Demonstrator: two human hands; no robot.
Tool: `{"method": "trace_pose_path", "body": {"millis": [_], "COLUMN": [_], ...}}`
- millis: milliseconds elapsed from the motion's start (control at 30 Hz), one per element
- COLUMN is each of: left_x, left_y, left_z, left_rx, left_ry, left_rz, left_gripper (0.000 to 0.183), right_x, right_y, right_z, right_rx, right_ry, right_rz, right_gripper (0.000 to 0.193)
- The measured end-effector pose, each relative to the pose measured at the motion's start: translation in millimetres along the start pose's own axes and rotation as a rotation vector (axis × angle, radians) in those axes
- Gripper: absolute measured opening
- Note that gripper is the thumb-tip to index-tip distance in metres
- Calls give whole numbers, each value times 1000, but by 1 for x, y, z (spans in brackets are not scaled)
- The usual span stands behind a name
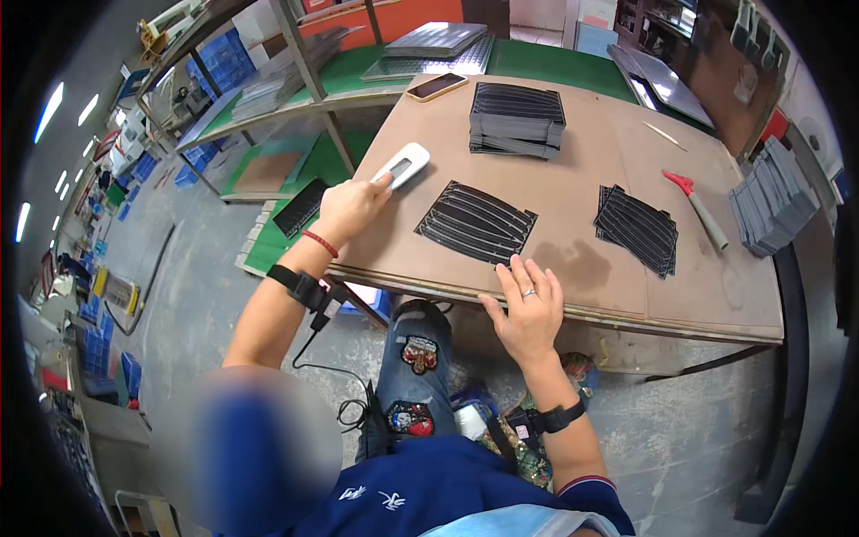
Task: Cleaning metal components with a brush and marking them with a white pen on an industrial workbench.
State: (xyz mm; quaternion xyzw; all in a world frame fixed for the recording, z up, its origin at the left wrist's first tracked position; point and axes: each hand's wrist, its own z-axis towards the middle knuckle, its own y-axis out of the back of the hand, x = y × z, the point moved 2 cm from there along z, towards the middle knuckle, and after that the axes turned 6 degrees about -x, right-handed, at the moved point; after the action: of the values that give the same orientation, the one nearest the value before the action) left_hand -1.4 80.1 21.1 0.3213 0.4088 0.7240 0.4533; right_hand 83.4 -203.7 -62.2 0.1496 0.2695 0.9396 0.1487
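Observation:
My left hand (349, 213) is closed around a white, rounded handheld device (392, 172) with a dark oblong window, held over the left part of the table. Right of it, a black sheet (474, 224) with pale curved lines lies flat near the front edge. My right hand (530, 313) is open at that edge, its fingers spread and the fingertips close to the sheet's lower corner; I cannot tell if they touch. To the right lie several overlapping black sheets (637, 230). A thick stack of similar sheets (516, 125) stands at the back.
On the brown tabletop (591, 295) are a phone (437, 86), a thin pale stick (664, 136) and a red-and-grey tool (702, 208). A leaning grey stack (774, 197) stands at the right edge. Shelves with sheet stacks (436, 40) stand beyond the table.

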Motion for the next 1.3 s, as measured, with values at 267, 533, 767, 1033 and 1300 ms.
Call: {"method": "trace_pose_path", "body": {"millis": [267,533,767,1033,1300], "left_x": [-74,-131,-51,-51,-88], "left_y": [-5,2,-36,-27,0], "left_z": [0,-8,36,13,-34], "left_rx": [234,202,128,130,223], "left_ry": [40,-447,24,121,-222], "left_rz": [-289,-452,-196,-401,-561], "left_gripper": [32,33,29,30,28], "right_x": [-4,-4,-5,-6,-3], "right_y": [5,1,2,6,2], "right_z": [-5,-4,-1,0,0], "right_rx": [-5,10,-17,-21,3], "right_ry": [-13,-47,-29,-34,-39], "right_rz": [9,17,28,21,14], "right_gripper": [42,41,40,41,41]}}
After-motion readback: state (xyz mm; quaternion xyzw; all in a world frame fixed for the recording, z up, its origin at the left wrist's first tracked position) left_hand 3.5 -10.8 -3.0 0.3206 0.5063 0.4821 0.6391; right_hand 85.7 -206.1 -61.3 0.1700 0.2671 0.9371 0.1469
